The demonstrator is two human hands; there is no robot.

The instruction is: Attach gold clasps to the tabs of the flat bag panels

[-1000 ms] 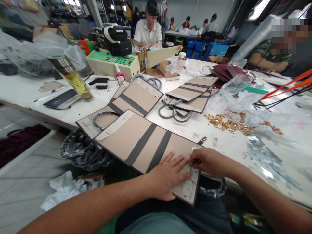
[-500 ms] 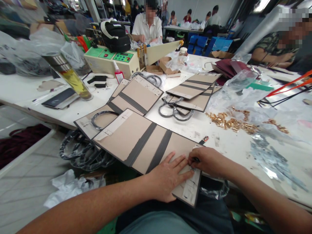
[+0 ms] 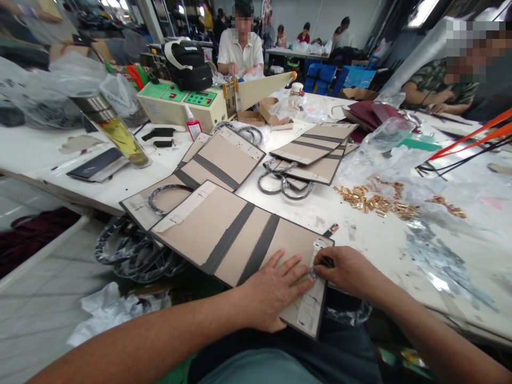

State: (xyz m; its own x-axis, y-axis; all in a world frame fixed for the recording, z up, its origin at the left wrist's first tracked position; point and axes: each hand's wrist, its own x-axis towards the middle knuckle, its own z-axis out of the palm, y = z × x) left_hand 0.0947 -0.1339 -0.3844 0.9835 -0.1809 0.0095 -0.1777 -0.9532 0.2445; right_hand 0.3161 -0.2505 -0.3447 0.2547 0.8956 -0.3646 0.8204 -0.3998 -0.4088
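A beige bag panel (image 3: 231, 221) with dark grey bands lies at the table's front edge, its near end jutting out over my lap. My left hand (image 3: 274, 290) rests flat on that end, fingers spread. Just right of those fingertips, my right hand (image 3: 346, 266) is closed at the pale strip (image 3: 308, 306) along the panel's end. A small dark piece (image 3: 328, 261) shows between its fingers; its kind is hidden. Under the panel's right end hangs a plastic-wrapped black handle (image 3: 348, 316). Another wrapped handle (image 3: 154, 200) curves up beside the panel's far end.
More panels (image 3: 320, 152) with wrapped handles lie farther back. On the right are gold-coloured metal pieces (image 3: 370, 202) and flat silver strips (image 3: 448, 266). A bottle (image 3: 116, 130), a phone-like dark object (image 3: 94, 165) and a green-topped machine (image 3: 184, 104) stand leftward. Co-workers sit beyond.
My right hand has shifted slightly down and right, baring more of the pale strip's far end and a small metal bit by the fingertips. My left hand stays flat on the panel.
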